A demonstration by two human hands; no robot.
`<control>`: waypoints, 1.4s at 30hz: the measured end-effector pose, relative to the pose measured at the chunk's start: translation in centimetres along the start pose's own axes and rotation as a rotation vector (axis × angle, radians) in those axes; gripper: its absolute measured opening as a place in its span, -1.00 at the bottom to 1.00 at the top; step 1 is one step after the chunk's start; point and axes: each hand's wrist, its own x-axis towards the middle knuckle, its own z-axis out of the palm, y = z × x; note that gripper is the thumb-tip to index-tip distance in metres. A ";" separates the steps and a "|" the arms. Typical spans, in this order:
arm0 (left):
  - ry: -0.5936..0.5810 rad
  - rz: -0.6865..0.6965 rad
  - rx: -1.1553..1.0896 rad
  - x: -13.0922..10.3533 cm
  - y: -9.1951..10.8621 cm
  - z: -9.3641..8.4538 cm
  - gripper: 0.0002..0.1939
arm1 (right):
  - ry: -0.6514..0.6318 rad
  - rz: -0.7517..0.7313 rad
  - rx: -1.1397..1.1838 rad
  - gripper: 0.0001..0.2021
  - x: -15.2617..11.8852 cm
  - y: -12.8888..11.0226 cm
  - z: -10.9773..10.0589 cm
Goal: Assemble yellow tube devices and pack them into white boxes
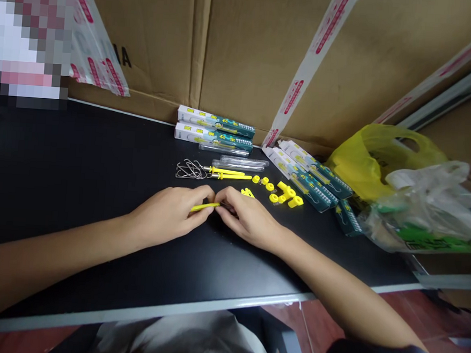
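Note:
My left hand [176,212] is closed on a thin yellow rod [204,207] above the black table. Touching it at the fingertips, my right hand [248,218] pinches the rod's right end, where a thin dark piece shows between the fingers. Just beyond the hands lie two yellow rods [231,175] and a tangle of metal hooks [190,169]. Clear tubes [244,162] rest behind them. To the right are several small yellow caps [270,187] and larger yellow fittings [296,201]. A flat yellow piece [248,192] sits right behind my right hand.
Two slim boxes [214,138] lie at the back against cardboard [244,53]. More boxes [303,180] are stacked at the right, beside a yellow bag [353,158] and a clear plastic bag [431,201]. The table's front edge [170,307] runs below my forearms.

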 end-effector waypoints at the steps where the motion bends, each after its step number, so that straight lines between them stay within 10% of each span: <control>1: 0.020 -0.015 -0.046 0.0 0.1 -0.1 -0.88 | -0.009 0.014 -0.015 -0.97 0.0 0.0 0.0; 11: 0.293 -0.418 -0.943 1.6 -0.6 -2.3 -0.71 | 0.153 0.220 0.078 -0.94 0.3 1.0 0.2; 16: 0.440 -0.388 -1.227 2.0 -1.1 -2.5 -0.85 | 0.228 0.275 0.300 -0.89 0.5 1.1 0.1; 29: 0.428 -0.328 -1.135 1.8 -0.4 -1.5 -0.73 | 0.181 0.306 0.687 -0.79 0.5 0.5 1.1; 42: 0.482 -0.336 -1.206 1.7 -1.0 -1.7 -0.65 | 0.071 0.241 0.357 -0.91 0.0 -0.1 1.4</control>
